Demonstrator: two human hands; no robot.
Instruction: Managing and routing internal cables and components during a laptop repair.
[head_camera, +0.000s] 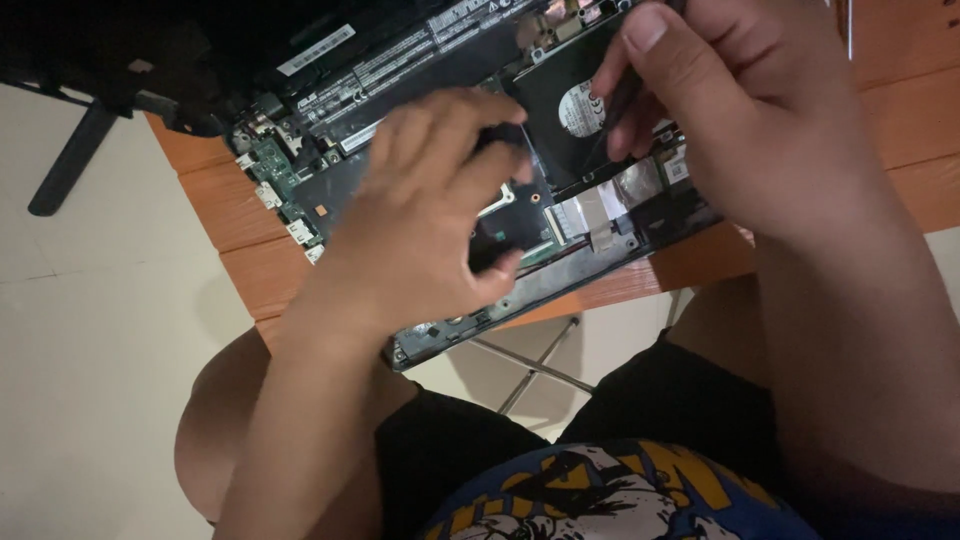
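Observation:
An opened laptop (330, 90) lies bottom-up on an orange wooden table (900, 120), its boards and parts bare. My left hand (420, 230) rests on the middle of the laptop, fingers curved and apart, thumb near the front edge; I see nothing held in it. My right hand (740, 110) hovers over the black hard drive (550, 100) at the right and pinches a dark slim tool (615, 110). The tool's tip points down at the drive's lower edge. Flat silver ribbon cables (600, 205) lie just below the drive.
A green circuit board with ports (275, 170) sits at the laptop's left edge. The laptop's near corner overhangs the table edge above my lap. A metal chair frame (530, 365) and pale tiled floor (100, 350) show below. A dark stand leg (70, 160) is at far left.

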